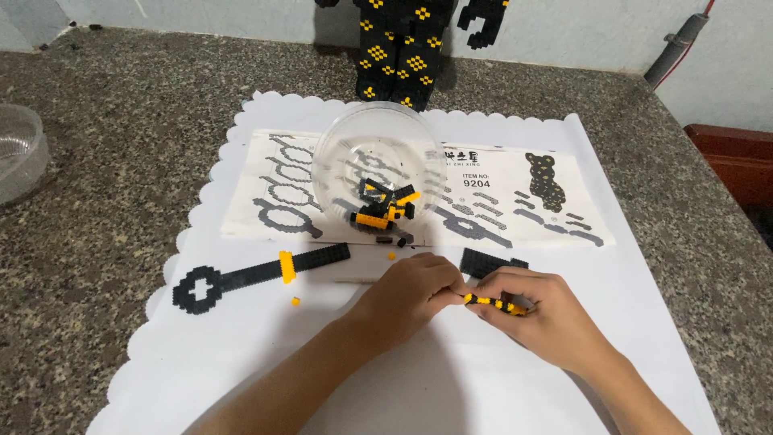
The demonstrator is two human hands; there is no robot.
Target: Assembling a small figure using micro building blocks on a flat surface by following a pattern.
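Observation:
My right hand (538, 310) grips a short strip of black and yellow small bricks (493, 304) between its fingers. My left hand (411, 292) meets it from the left, its fingertips pinching the strip's left end. Both hands rest low over a white scalloped paper mat (241, 338). A flat black brick plate (491, 261) lies just beyond my right hand. A clear plastic bowl (338, 161) with several black and yellow bricks stands further back.
A long black brick piece with a ring end and yellow band (258, 276) lies left on the mat. A thin stick (354, 281) and loose yellow bricks (295, 301) lie nearby. An instruction sheet (515, 201), a black-and-yellow brick figure (403, 56) and another clear bowl (16, 149) stand behind.

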